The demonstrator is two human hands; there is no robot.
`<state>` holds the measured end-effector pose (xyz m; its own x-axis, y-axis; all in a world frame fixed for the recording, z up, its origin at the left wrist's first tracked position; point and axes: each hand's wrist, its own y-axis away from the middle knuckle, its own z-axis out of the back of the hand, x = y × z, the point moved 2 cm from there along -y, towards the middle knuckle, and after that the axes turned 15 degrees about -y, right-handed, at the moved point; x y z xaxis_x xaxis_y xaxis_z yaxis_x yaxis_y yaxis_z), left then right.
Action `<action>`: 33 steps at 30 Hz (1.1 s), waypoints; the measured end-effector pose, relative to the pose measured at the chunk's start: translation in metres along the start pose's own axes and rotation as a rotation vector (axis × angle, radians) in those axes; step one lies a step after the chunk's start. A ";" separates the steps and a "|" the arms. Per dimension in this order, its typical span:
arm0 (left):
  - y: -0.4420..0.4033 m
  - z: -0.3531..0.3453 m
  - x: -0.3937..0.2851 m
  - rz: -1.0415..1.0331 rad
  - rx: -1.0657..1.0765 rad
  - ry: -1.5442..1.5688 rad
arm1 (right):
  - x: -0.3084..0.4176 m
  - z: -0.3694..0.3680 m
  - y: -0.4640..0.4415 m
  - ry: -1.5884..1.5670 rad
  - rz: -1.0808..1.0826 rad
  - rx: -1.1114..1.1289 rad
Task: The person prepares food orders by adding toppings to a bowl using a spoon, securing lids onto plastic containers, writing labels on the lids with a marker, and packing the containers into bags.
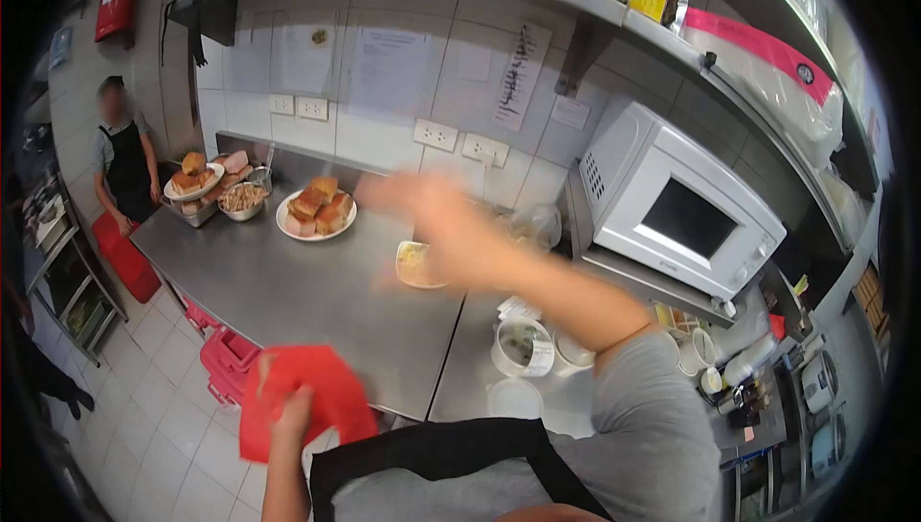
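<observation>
By the tabletop's (240, 277) front edge, left hand's (291, 415) gripping red cloth (326, 388); right hand's (446, 226) crowding that bowl (413, 256), maybe risking bumps, grip unclear.

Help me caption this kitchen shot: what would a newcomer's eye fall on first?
Probably the bright red item in the person's left hand, at the lower left, then the motion-blurred right hand near the centre. After those, the white microwave at the right and the plate of bread on the steel table, left of centre, would likely stand out.
</observation>
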<state>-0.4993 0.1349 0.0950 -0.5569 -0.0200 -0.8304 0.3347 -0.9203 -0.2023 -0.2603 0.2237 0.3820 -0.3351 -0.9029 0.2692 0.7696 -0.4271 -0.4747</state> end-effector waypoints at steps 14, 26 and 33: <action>-0.095 0.014 -0.079 -0.370 -0.169 -0.136 | -0.100 -0.066 0.137 -1.193 -0.561 -0.771; -0.107 -0.120 -0.138 -0.441 0.004 -0.069 | -0.094 -0.105 0.204 -0.242 -0.563 -0.851; -0.003 -0.139 -0.155 -0.482 0.255 0.075 | -0.044 -0.145 0.210 0.342 -0.422 -0.821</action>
<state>-0.3084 0.1955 0.1524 -0.5427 0.4470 -0.7111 -0.1449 -0.8838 -0.4449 -0.1628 0.1663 0.1491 -0.7344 -0.5786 0.3547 -0.0224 -0.5017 -0.8648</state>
